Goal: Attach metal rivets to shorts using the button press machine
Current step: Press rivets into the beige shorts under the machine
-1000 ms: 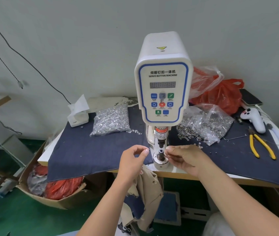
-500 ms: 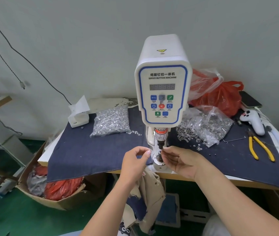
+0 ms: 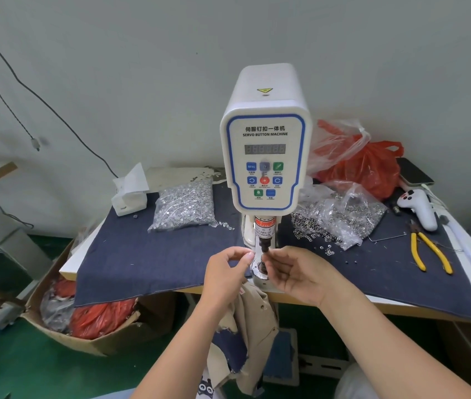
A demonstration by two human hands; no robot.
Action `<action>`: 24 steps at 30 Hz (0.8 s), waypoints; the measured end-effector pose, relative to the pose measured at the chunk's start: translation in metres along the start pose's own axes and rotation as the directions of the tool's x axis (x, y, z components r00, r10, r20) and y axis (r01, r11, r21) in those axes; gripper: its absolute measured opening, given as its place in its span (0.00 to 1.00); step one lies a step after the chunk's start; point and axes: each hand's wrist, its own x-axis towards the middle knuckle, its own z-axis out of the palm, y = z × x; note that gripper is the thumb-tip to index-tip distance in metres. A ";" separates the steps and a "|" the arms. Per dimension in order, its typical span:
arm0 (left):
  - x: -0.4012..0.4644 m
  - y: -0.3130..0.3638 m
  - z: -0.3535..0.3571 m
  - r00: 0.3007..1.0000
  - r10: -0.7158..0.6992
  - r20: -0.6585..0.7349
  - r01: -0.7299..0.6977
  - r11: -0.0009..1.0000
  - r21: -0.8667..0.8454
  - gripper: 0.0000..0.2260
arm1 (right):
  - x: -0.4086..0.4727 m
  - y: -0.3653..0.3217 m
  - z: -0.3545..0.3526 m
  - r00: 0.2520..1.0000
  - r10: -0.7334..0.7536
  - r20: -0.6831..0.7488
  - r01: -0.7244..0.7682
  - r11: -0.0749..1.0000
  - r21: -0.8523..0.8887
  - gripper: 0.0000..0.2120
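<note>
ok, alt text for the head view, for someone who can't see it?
Two hands meet at the die under a white servo button machine: right hand fingertips at the punch, left hand pinching beside it. Beige shorts hang below the table edge.

My right hand (image 3: 294,272) hides whatever my fingertips pinch at the die (image 3: 263,264); too small to tell. My left hand (image 3: 225,272) covers part of the shorts (image 3: 253,318), which run off the bottom edge. The display (image 3: 265,148) digits are blurred.
</note>
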 end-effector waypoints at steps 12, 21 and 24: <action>-0.003 0.007 0.021 1.000 -0.003 0.018 0.003 1.000 -0.024 0.06 | 0.010 -0.012 -0.068 0.745 -0.646 -0.168 0.314 0.561 -0.766 0.12; 0.004 0.007 0.018 0.996 0.065 0.065 -0.073 0.987 0.144 0.07 | 0.018 -0.012 -0.075 0.750 -0.651 -0.120 0.345 0.539 -0.768 0.13; 0.007 0.008 0.018 0.995 0.064 0.071 -0.075 0.984 0.165 0.07 | 0.019 -0.011 -0.076 0.748 -0.654 -0.113 0.353 0.537 -0.766 0.12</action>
